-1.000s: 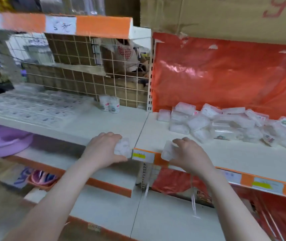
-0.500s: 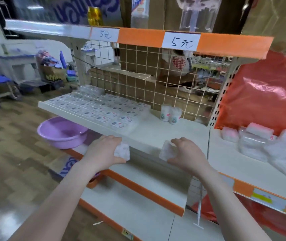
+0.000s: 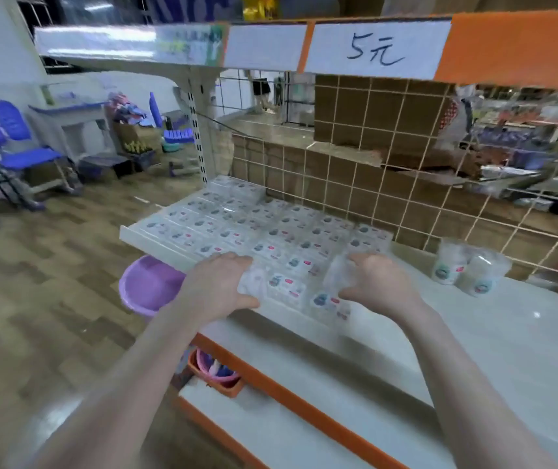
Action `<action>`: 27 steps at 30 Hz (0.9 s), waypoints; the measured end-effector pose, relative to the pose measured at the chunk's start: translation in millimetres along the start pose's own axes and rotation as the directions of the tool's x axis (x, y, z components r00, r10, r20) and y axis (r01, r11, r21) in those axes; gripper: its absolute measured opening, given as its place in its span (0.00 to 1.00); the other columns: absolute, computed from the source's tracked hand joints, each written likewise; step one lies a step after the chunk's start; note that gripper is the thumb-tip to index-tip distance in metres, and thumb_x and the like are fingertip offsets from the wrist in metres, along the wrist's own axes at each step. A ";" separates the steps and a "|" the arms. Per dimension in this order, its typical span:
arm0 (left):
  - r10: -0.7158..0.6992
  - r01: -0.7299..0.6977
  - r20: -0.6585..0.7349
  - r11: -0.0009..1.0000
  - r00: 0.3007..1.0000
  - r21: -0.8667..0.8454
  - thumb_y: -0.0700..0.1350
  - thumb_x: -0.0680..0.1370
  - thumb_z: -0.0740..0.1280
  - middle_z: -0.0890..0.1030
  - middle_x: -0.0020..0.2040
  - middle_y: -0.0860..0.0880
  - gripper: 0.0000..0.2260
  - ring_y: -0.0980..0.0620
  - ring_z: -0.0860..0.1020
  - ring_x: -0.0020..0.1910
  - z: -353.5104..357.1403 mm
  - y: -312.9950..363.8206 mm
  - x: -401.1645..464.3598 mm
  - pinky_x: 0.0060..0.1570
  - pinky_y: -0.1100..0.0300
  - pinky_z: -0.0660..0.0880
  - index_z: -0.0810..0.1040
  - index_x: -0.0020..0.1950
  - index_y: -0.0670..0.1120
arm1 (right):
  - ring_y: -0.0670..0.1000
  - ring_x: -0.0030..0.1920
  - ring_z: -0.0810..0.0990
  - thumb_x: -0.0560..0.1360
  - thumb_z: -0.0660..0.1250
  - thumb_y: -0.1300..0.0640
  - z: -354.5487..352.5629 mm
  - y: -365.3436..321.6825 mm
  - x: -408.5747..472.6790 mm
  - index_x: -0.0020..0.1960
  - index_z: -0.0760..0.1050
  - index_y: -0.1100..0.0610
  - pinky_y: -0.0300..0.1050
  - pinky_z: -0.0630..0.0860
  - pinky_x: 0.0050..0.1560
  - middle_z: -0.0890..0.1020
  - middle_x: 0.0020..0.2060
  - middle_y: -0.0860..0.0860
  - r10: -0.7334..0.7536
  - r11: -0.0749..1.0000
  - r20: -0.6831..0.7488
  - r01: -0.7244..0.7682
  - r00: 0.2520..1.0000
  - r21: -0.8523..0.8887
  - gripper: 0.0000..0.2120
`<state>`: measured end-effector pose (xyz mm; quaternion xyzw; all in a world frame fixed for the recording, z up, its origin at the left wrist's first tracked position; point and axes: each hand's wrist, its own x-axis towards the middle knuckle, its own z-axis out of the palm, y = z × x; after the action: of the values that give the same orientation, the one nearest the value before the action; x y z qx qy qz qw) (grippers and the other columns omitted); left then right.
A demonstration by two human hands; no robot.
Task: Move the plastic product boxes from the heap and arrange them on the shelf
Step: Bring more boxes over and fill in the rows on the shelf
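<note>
Since the earlier frames both hands have travelled leftward along the shelving, away from the heap beside the red sheet, and now hover over the front edge of the arranged rows. The left hand (image 3: 218, 287) grips a small clear plastic product box (image 3: 253, 281), fingers curled over its top and thumb beneath it, just above the front left of the rows. The right hand (image 3: 377, 285) grips a second clear plastic box (image 3: 338, 275) in the same manner, held over the front right corner of the rows. Between and beyond the two hands lie the flat rows of clear labelled boxes (image 3: 271, 228), set side by side in a grid covering the left part of the white metal shelf (image 3: 494, 336); a short second layer sits at the far left corner. The heap itself lies outside this view. Two small round clear tubs (image 3: 464, 270) stand upright, touching each other, on the shelf to the right of the rows, against the cream wire grid back panel (image 3: 365, 184). Overhead, a handwritten white price label (image 3: 376, 49) is fixed to the orange edge strip of the upper shelf. Below the left end of the shelf sits a purple plastic basin (image 3: 147, 286), and on the lower shelf an orange basket (image 3: 216, 374).
</note>
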<state>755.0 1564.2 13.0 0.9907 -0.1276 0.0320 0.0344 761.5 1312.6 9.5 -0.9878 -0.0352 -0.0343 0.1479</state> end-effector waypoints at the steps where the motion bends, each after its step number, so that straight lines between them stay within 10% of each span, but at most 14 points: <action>1: -0.004 0.003 -0.011 1.000 1.000 -0.004 0.60 0.71 0.69 0.72 0.67 0.48 0.33 0.48 0.69 0.65 -1.5 -12.2 9.2 0.61 0.55 0.67 0.66 0.71 0.49 | 0.54 0.49 0.78 0.67 0.70 0.51 2.2 -8.8 13.7 0.61 0.75 0.57 0.43 0.74 0.41 0.80 0.50 0.55 0.003 1.000 0.012 -0.003 1.000 -0.002 0.24; 17: 0.201 -0.199 0.023 0.976 0.979 -0.086 0.60 0.71 0.69 0.69 0.70 0.48 0.35 0.47 0.67 0.68 6.1 -191.8 152.5 0.66 0.53 0.65 0.63 0.74 0.49 | 0.50 0.37 0.75 0.69 0.71 0.49 56.8 -131.2 182.7 0.48 0.71 0.56 0.43 0.71 0.31 0.77 0.42 0.53 0.150 0.982 0.103 -0.136 0.983 -0.131 0.14; 27: 0.304 -0.297 0.079 0.950 0.949 -0.092 0.59 0.70 0.70 0.75 0.60 0.47 0.29 0.45 0.72 0.59 10.0 -234.8 208.1 0.58 0.54 0.70 0.70 0.65 0.47 | 0.54 0.45 0.80 0.70 0.70 0.53 74.8 -167.1 228.2 0.60 0.73 0.59 0.46 0.76 0.41 0.79 0.51 0.55 0.305 0.950 0.155 -0.288 0.940 -0.122 0.21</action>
<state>1016.3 1737.9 4.0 0.9580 -0.2797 -0.0141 0.0624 979.6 1507.5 4.4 -0.9870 0.1031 0.0722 0.0997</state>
